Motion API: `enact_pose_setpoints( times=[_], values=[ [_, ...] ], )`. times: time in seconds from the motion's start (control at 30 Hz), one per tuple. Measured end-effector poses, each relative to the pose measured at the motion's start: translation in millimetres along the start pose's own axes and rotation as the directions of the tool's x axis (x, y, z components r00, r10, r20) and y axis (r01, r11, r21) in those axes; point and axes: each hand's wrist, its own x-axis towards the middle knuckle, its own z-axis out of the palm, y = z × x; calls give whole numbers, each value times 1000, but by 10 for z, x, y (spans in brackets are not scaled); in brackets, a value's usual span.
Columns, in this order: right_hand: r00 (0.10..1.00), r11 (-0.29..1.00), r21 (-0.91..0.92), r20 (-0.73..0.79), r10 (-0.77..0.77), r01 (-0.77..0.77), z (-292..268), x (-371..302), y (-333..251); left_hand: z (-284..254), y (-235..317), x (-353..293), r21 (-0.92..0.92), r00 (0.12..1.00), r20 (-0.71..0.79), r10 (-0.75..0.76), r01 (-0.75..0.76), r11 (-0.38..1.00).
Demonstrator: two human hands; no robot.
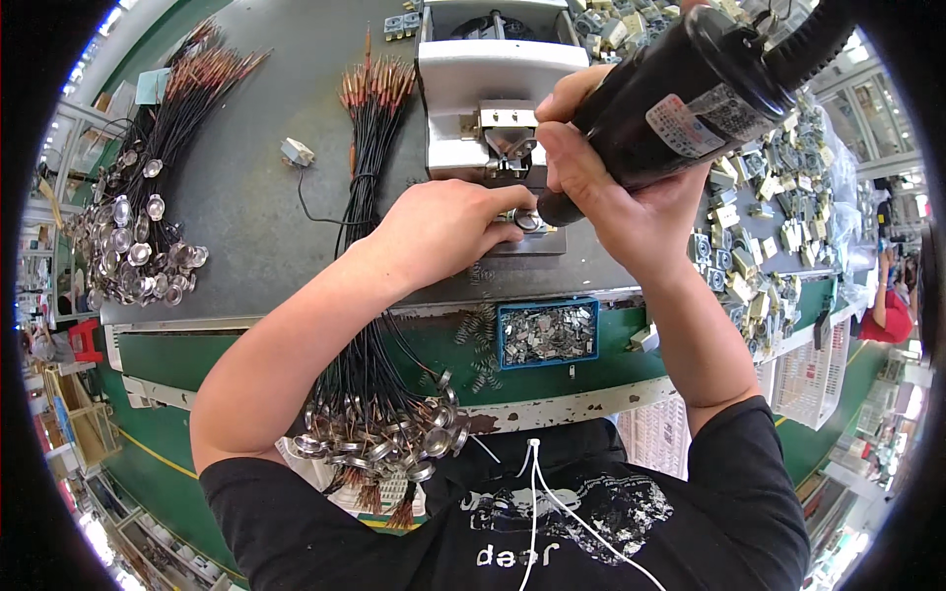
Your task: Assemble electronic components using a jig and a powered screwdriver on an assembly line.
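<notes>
My left hand reaches across to the metal fixture, its fingertips closed on a small round metal cap. Above and to the right, my right hand is wrapped round a black cylindrical power tool with a ribbed cord at its top. The tool slants down to the left, and its narrow end is close beside the cap; whether they touch I cannot tell. Behind the fixture stands a silver bench machine. A bundle of black wires passes under my left forearm.
Metal caps on the wire ends hang over the table's front edge. Another wire bundle lies at left, near a single wired connector. A blue tray holds small metal parts, with loose springs beside it. Pale connectors cover the right side.
</notes>
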Motion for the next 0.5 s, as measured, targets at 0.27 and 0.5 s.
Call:
enact_pose_setpoints(
  times=[0.27, 0.5],
  values=[
    [996, 997, -48, -60, -65, 62, 11, 66, -33, 74, -22, -64, 225, 976, -151, 159, -122, 967],
    [955, 997, 83, -295, 24, 0, 82, 94, -425, 309, 363, -214, 139, 836, 254, 487, -530, 837]
  ],
)
